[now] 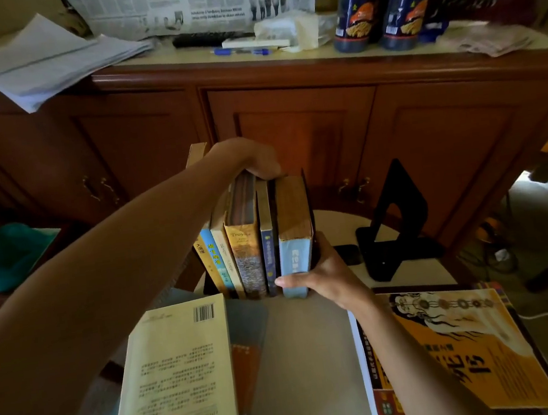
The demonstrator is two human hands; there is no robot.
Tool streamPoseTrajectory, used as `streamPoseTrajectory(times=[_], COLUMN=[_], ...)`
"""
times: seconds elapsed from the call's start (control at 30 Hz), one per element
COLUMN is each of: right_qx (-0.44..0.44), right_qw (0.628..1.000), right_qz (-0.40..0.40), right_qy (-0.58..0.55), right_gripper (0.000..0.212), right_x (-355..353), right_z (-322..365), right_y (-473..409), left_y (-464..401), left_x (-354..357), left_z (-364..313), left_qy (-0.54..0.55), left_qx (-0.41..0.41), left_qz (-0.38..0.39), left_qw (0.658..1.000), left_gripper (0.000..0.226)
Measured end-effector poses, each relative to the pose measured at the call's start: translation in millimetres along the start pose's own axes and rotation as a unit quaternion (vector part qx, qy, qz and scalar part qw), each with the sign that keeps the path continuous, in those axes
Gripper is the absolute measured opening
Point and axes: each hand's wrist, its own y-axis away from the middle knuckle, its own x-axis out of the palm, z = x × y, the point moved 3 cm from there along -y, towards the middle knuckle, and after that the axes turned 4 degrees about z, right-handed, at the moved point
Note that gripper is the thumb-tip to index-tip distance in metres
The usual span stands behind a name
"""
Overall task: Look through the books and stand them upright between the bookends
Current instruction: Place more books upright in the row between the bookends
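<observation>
Several books stand upright in a row [249, 244] on a small round table [305, 358], spines facing me. My left hand [253, 161] rests over the far top edges of the middle books, fingers curled down behind them. My right hand [318, 274] grips the light blue book [295, 263] at the right end of the row, thumb across its spine. A black bookend [395, 223] stands apart to the right. The left bookend is mostly hidden behind the row. A cream book [180, 381] lies flat at front left, an orange book [456, 354] at front right.
A wooden sideboard [290, 129] stands right behind the table, with papers, a newspaper, pens and two dark bottles [382, 4] on top. A teal cloth [5, 254] lies on a seat at the left. Cables lie on the floor at the right.
</observation>
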Motion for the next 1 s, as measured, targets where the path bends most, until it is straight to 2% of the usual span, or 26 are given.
streamPoseTrajectory(times=[0.1, 0.37, 0.53, 0.67, 0.77, 0.83, 0.9, 0.97, 1.0], right_qx=[-0.006, -0.003, -0.014, -0.014, -0.016, 0.000, 0.022, -0.063, -0.110], right_qw=[1.000, 0.999, 0.999, 0.999, 0.996, 0.990, 0.965, 0.926, 0.914], right_qz=[-0.006, -0.033, -0.039, -0.042, -0.059, -0.104, -0.193, -0.272, -0.281], right_qy=[0.004, 0.011, 0.009, 0.017, 0.058, 0.100, 0.176, 0.255, 0.271], right_gripper=[0.073, 0.070, 0.059, 0.063, 0.065, 0.066, 0.067, 0.042, 0.032], right_x=[-0.7, -0.6, 0.4, 1.8, 5.0, 12.0, 20.5, 33.4, 41.4], right_z=[2.9, 4.1, 5.8, 7.8, 5.9, 4.5, 5.0, 12.2, 17.3], right_y=[0.1, 1.5, 3.8, 4.2, 7.8, 17.9, 41.0, 66.7, 77.1], left_y=[4.6, 15.6, 21.4, 44.7, 69.9, 82.9, 95.6, 107.8, 111.7], left_x=[1.8, 4.6, 6.8, 10.9, 26.8, 41.9, 55.3, 66.6, 72.4], left_z=[3.3, 4.1, 3.0, -7.7, -19.1, -18.7, -17.7, -18.9, -19.2], left_qy=[0.043, 0.097, 0.064, -0.032, 0.009, -0.015, -0.031, -0.024, -0.030], left_qx=[0.002, 0.023, 0.031, 0.043, 0.100, 0.109, 0.111, 0.133, 0.146], left_qz=[-0.033, -0.066, -0.125, -0.188, -0.182, -0.189, -0.227, -0.252, -0.253], left_qw=[0.999, 0.993, 0.990, 0.981, 0.978, 0.976, 0.967, 0.958, 0.956], left_gripper=[0.047, 0.057, 0.060, 0.052, 0.062, 0.059, 0.059, 0.049, 0.044])
